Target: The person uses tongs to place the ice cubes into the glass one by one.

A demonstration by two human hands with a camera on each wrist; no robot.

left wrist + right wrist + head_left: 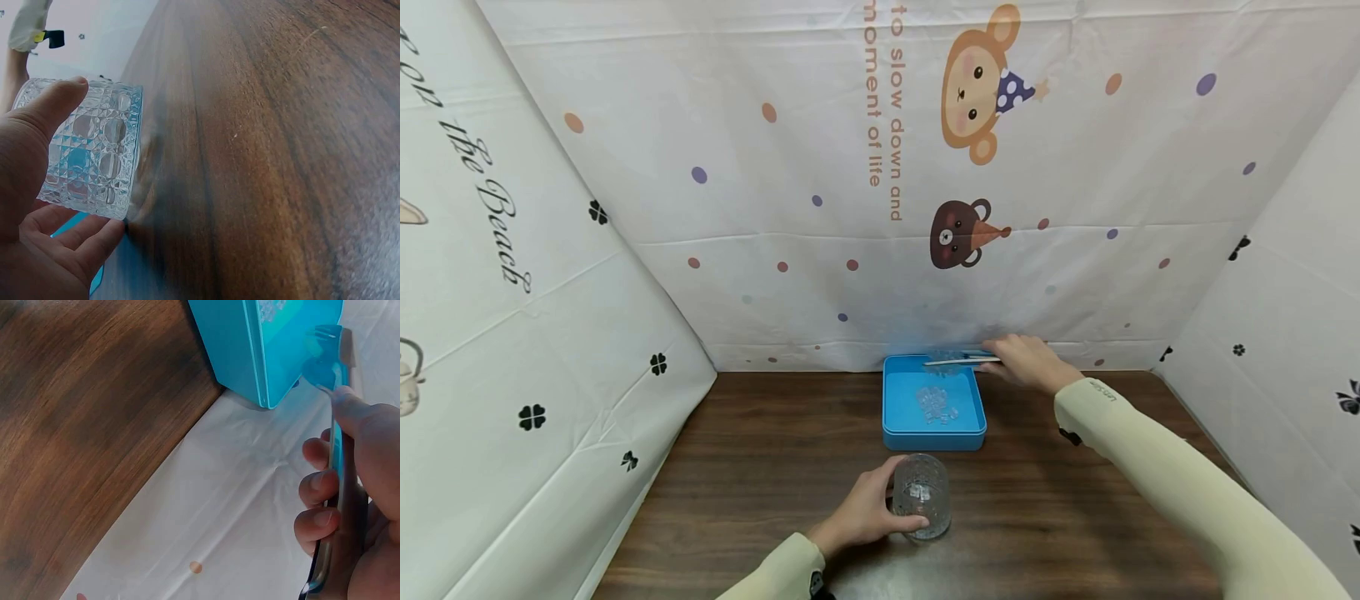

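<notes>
Gripping shiny tongs [973,361] with the right hand [1022,360], right of center in the head view; fingers curled round the handle, thumb along it. Tong heads sit over the back right part of the blue box [934,440], mid-frame. Can't tell if they hold anything.

Box is open on top, on the dark wood table [760,450], back edge near the printed white sheet [737,192]. Clear pieces [932,402] lie clustered on its floor, middle to right; a few loose ones toward the front.

Left hand [867,508], bottom center of frame, holds the clear glass [922,492]: thumb on the near side, fingers round the far side. Glass stands upright on the table, just in front of the box, apart from it. Left wrist view shows faceted walls, blue showing through. Can't tell what's inside.

Both arms in pale yellow sleeves [1172,467], entering from bottom center and lower right.
</notes>
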